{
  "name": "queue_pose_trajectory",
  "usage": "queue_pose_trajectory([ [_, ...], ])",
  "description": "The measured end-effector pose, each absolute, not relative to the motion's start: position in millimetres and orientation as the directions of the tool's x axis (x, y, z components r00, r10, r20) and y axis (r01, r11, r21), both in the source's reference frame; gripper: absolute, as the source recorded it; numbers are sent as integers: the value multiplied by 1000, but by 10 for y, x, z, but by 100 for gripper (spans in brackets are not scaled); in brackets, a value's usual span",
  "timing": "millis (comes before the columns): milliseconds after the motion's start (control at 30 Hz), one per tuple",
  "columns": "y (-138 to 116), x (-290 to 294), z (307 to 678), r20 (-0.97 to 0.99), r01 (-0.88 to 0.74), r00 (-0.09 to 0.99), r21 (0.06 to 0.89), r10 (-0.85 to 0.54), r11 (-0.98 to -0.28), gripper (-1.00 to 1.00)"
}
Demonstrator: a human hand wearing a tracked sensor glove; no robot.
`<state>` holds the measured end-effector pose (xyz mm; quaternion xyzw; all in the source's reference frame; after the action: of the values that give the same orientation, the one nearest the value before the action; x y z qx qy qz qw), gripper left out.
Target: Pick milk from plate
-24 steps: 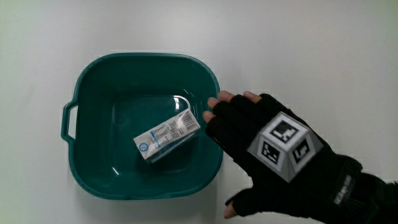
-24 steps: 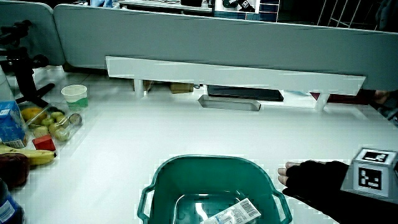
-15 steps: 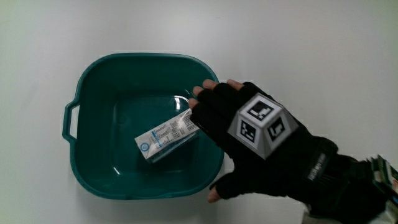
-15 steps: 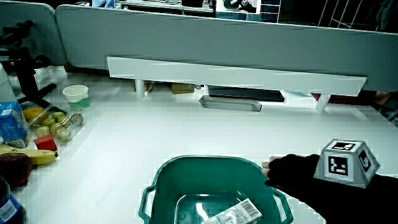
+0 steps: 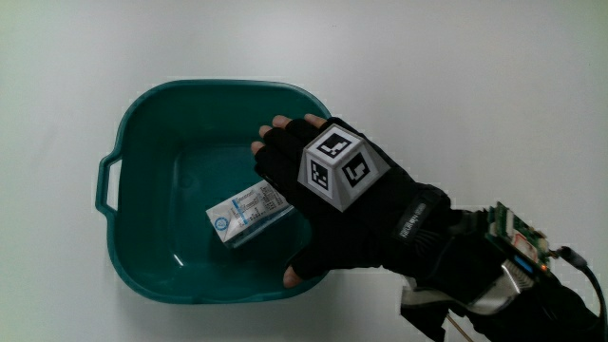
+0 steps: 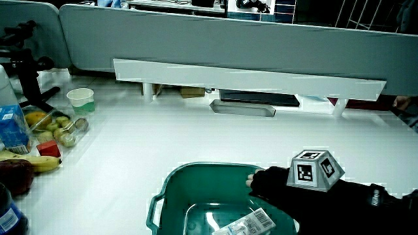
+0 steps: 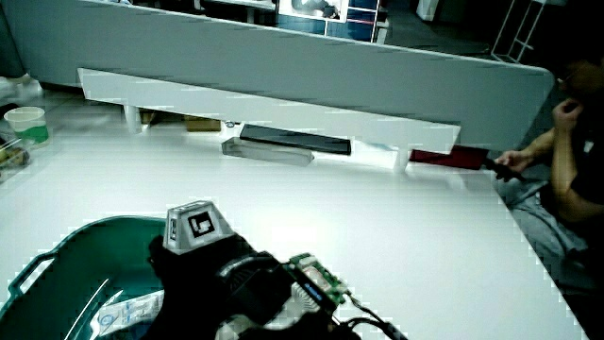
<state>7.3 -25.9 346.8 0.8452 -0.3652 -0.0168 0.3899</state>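
Main view: teal basin (image 5: pixel 142 123), no plate; handle (image 5: pixel 104 183) at its nine o'clock. On the basin floor, just off centre toward six o'clock, milk carton (image 5: pixel 244 214) lying flat on its side, long axis running from eight o'clock to two o'clock. Same spot and same angle as 0.8 s ago.

Next, the hand (image 5: pixel 328 204): reaches in over the rim from the basin's four o'clock and now hovers above the floor, covering the carton's two o'clock end. Stood wholly outside the rim at three o'clock 0.8 s ago; had only its fingertips across the rim 0.5 s ago. Fingers (image 5: pixel 275 142) loosely spread and pointing to ten o'clock, thumb (image 5: pixel 296 274) apart from them near the rim at five o'clock. Nothing gripped; whether the palm touches the carton, cannot tell. Patterned cube (image 5: pixel 334 171) on the back of the glove, forearm trailing off toward four o'clock.

In a side view: blue box (image 6: pixel 12 127), fruit (image 6: pixel 55 130) and a paper cup (image 6: pixel 81 99) near the table's edge, well apart from the basin (image 6: pixel 171 189). Carton (image 6: pixel 248 224) flat inside; hand (image 6: pixel 271 183) over the rim above it, cube (image 6: pixel 315 171) up.

In a side view: basin (image 7: pixel 57 260), carton (image 7: pixel 127 310) inside, hand (image 7: pixel 189 260) just beside and above it, cube (image 7: pixel 193 225) on top.
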Motion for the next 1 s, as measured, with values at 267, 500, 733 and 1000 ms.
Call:
queue_pose_trajectory([
  [267,-299,-93,3638,283,-604,723,702,-630,-378,0],
  [500,-313,-173,3766,281,-594,725,717,-628,-365,0],
  [733,-317,-184,3785,308,-624,714,687,-629,-372,0],
  [1000,-310,-190,3804,323,-650,705,652,-632,-392,22],
])
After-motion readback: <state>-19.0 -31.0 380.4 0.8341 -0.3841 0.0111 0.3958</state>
